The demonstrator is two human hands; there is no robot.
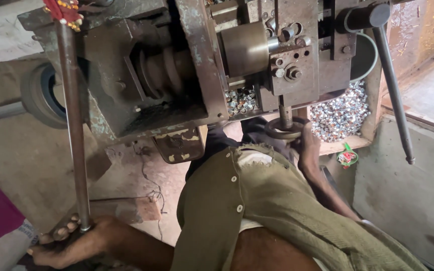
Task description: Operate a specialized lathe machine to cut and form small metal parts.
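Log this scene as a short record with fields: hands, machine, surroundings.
left hand: grips the lower end of a long steel rod
right hand: on a small handwheel under the machine
machine: worn, rusty metal, with a long lever at right
tray: heap of small shiny metal pieces
clothing: olive buttoned shirt

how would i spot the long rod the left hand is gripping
Start at the big rusty metal machine filling the top of the view. From its upper left corner a thin dark rod runs straight down to the left hand. Unlike the grey lever on the right, it has a red ornament on top.
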